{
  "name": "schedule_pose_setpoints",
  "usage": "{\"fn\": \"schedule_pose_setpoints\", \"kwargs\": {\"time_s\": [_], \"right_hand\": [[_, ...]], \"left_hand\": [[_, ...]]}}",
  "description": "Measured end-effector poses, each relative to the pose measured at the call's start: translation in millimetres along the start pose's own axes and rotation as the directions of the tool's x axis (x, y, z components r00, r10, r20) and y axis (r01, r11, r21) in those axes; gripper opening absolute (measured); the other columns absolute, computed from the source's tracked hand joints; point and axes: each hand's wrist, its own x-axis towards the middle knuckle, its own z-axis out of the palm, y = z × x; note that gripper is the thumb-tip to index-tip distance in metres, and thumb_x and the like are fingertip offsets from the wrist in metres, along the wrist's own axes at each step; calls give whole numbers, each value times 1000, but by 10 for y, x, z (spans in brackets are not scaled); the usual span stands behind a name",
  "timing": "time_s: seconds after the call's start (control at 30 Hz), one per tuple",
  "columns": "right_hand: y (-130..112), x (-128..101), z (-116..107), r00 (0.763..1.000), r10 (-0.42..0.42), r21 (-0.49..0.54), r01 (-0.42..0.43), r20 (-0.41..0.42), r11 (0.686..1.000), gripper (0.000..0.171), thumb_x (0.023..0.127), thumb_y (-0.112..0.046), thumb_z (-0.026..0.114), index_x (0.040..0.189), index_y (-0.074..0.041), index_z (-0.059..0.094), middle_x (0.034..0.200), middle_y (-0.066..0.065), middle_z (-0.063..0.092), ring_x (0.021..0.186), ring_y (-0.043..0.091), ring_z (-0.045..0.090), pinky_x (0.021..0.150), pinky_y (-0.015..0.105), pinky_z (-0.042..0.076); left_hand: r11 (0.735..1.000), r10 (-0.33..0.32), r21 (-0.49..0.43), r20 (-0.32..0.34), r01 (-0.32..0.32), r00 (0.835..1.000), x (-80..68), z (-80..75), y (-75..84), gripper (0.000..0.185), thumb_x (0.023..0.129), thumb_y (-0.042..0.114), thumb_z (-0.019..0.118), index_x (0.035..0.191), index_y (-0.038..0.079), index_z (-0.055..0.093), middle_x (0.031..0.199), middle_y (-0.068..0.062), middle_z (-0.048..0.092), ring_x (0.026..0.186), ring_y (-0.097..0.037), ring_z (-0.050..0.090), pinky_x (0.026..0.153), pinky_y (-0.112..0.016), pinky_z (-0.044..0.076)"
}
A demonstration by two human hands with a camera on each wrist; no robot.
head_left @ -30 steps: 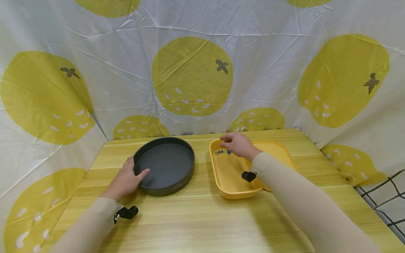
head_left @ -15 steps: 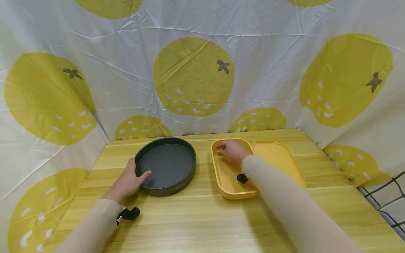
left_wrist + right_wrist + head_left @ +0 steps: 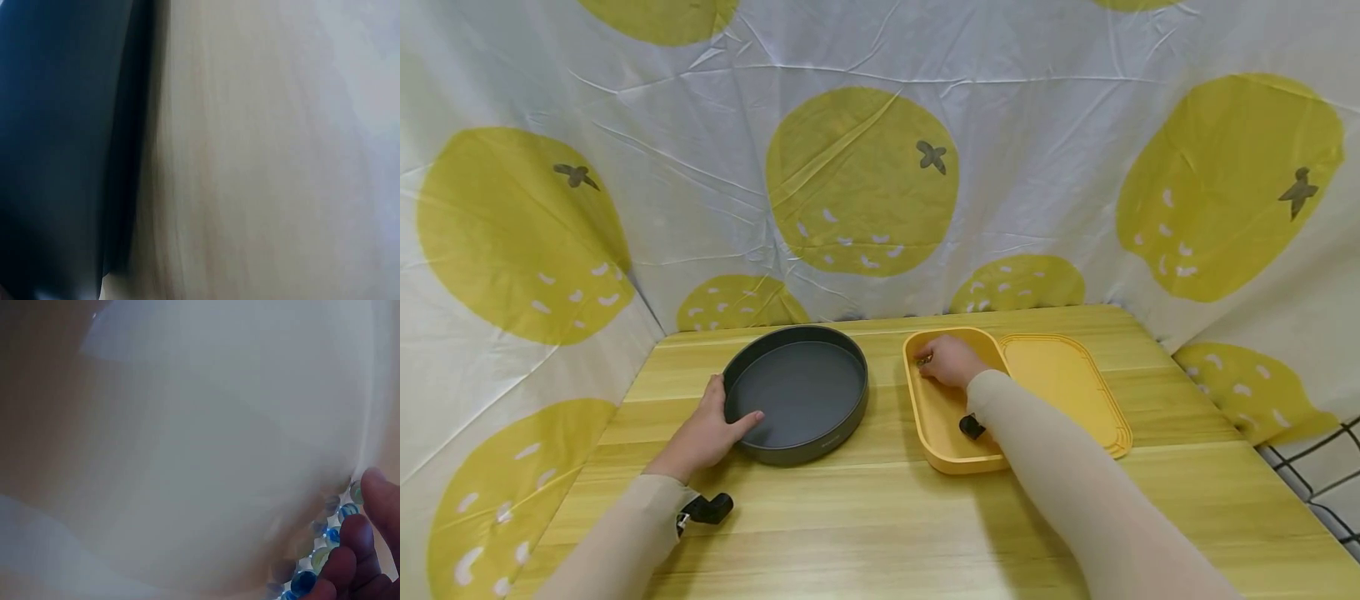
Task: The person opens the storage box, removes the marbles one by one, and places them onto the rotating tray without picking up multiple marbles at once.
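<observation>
At the left of the head view, my left hand (image 3: 707, 429) holds the rim of a round dark grey baking pan (image 3: 797, 392), thumb inside and fingers along the outer wall. The left wrist view shows the dark pan side (image 3: 62, 137) large and blurred. My right hand (image 3: 951, 361) is inside a yellow rectangular container (image 3: 936, 417). Its fingers curl round glass marbles (image 3: 334, 536) at the container's far end. The marbles, clear with blue and pale yellow-green swirls, sit in a row close to the fingertips. In the head view the hand covers most of them.
A flat yellow lid (image 3: 1067, 392) lies just right of the container. Both vessels stand on a wood-grain table (image 3: 850, 525). Behind rises a white cloth (image 3: 1030, 167) printed with yellow fruit. A black wire grid (image 3: 1318, 475) shows at the right edge.
My right hand has lowered into the container and its fingers have drawn in on the marbles. My left hand stays on the pan. The head view has shifted slightly.
</observation>
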Motion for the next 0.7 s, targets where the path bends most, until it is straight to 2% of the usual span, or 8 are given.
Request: {"fn": "schedule_pose_setpoints", "kwargs": {"time_s": [0.3, 0.57, 0.7], "right_hand": [[-15, -12, 7, 999, -45, -59, 44, -16, 997, 23, 96, -16, 72, 116, -9, 82, 119, 7, 80, 117, 31, 71, 105, 45, 55], [-43, -36, -7, 1000, -10, -44, 10, -5, 999, 24, 99, -19, 71, 119, -11, 81, 124, 7, 78, 120, 31, 70, 106, 46, 54], [-35, -26, -17, 999, -19, -14, 19, -25, 1000, 24, 99, -19, 70, 119, -10, 80, 124, 8, 78, 120, 31, 70, 106, 46, 54]], "left_hand": [[1000, 1, 0, -13, -1, 1000, 3, 9, -14, 117, 102, 60, 60, 164, -8, -12, 172, -33, -10, 160, -53, 3, 128, -67, 14], [1000, -1, 4, -9, 1, 1000, 9, 17, -13, 117, 102, 61, 60, 164, -8, -12, 172, -33, -10, 160, -53, 2, 128, -67, 13], [1000, -4, 6, -7, 4, 1000, 0, 13, 2, 117, 102, 61, 59, 164, -9, -12, 172, -33, -11, 160, -53, 2, 128, -67, 14]]}}
